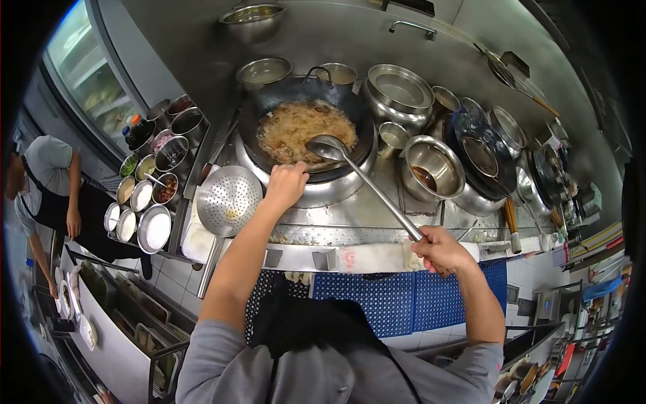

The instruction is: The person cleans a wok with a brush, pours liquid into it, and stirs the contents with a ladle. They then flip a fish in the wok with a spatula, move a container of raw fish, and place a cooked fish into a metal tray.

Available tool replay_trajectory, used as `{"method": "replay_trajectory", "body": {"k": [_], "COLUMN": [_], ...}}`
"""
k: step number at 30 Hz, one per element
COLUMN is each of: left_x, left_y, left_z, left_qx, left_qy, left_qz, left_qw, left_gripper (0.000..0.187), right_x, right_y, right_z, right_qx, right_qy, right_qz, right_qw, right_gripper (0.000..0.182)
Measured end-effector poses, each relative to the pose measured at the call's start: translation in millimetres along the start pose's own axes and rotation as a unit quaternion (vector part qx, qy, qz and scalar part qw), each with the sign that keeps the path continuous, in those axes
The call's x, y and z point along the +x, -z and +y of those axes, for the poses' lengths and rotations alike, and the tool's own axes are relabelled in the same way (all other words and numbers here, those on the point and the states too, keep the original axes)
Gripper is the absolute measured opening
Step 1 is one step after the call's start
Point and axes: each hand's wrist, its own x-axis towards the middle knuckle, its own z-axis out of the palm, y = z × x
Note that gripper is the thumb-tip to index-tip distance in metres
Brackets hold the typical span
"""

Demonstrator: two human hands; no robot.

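A dark wok sits on the burner, full of bubbling brown liquid with pieces of food in it. My left hand is closed at the wok's near rim; the exact grip under the fingers is hidden. Wrapped round the end of a long handle, my right hand holds a metal ladle. The ladle's bowl is over the near right part of the wok, at the surface of the food. Left of the wok lies a perforated strainer, its handle pointing towards me.
Seasoning containers crowd the left side. A steel bowl with dark sauce and a lidded pot stand right of the wok. Further right is another wok. A folded cloth lines the front edge. A co-worker stands at left.
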Motion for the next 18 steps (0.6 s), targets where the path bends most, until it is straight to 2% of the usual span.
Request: {"method": "replay_trajectory", "body": {"k": [1, 4, 5, 6, 11, 14, 16, 18], "left_x": [2, 10, 5, 4, 5, 13, 5, 3], "left_y": [0, 4, -3, -11, -8, 12, -2, -8], "left_z": [2, 8, 3, -6, -6, 7, 1, -7], "left_qx": [-0.018, -0.072, -0.075, -0.076, -0.098, -0.128, -0.118, -0.113], "left_qy": [-0.019, -0.023, -0.015, -0.008, 0.019, 0.022, 0.009, 0.003], "left_qz": [0.024, 0.05, 0.037, 0.025, -0.011, 0.008, 0.022, 0.017], "left_qw": [0.999, 0.996, 0.996, 0.997, 0.995, 0.991, 0.993, 0.993], "left_gripper": [0.012, 0.01, 0.01, 0.01, 0.011, 0.012, 0.011, 0.011], "right_x": [-2, -15, 1, 0, 38, 17, 15, 21], "right_y": [2, -6, -2, -9, -14, -27, -28, -26], "right_z": [-7, -37, -20, -33, 1, -30, -35, -37], "right_qx": [-0.041, -0.135, -0.167, -0.2, -0.356, -0.143, 0.0, 0.193], "right_qy": [-0.014, -0.017, 0.02, 0.008, 0.178, 0.062, 0.074, 0.112], "right_qz": [0.019, 0.076, 0.093, 0.115, 0.225, 0.203, 0.156, 0.095], "right_qw": [0.999, 0.988, 0.981, 0.973, 0.889, 0.967, 0.985, 0.97], "right_gripper": [0.013, 0.015, 0.019, 0.02, 0.017, 0.017, 0.02, 0.022]}}
